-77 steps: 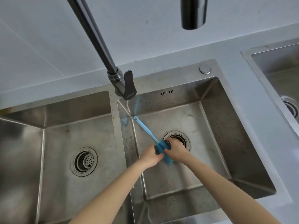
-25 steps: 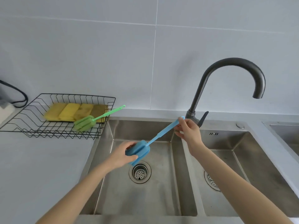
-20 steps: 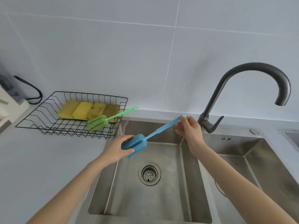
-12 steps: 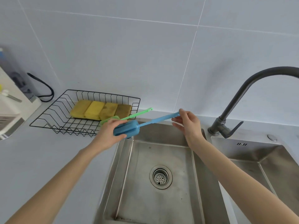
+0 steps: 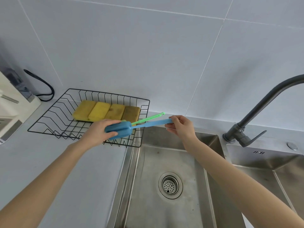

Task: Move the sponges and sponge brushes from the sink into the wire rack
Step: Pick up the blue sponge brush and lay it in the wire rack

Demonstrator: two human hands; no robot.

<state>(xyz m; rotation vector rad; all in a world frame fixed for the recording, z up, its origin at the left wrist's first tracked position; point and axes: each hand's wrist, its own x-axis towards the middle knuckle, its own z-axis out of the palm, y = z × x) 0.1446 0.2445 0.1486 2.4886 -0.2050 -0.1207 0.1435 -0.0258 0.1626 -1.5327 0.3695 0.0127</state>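
At the far left I see a white appliance (image 5: 9, 111) on the grey counter (image 5: 79, 178), with a black cable (image 5: 44, 86) looping behind it against the tiled wall. Next comes the wire rack (image 5: 54, 122), standing on the counter just beside the sink's left edge. Four yellow sponges (image 5: 107, 111) lie side by side along its back. My left hand (image 5: 98, 131) sits over the rack's front right corner, fingers and thumb curled round the foam head of the blue sponge brush (image 5: 120, 130). The brush lies nearly level, its handle running rightward past the rack's rim. Just behind it I see the green sponge brush (image 5: 148, 118), its handle poking out over the same rim and its head mostly hidden by my hand and the blue foam. My right hand (image 5: 182, 127) pinches the tip of the blue handle between thumb and fingertips, above the sink's (image 5: 164, 137) back left corner. The left basin shows its round drain (image 5: 170, 185). Further right, the dark faucet (image 5: 256, 116) rises between the two basins.
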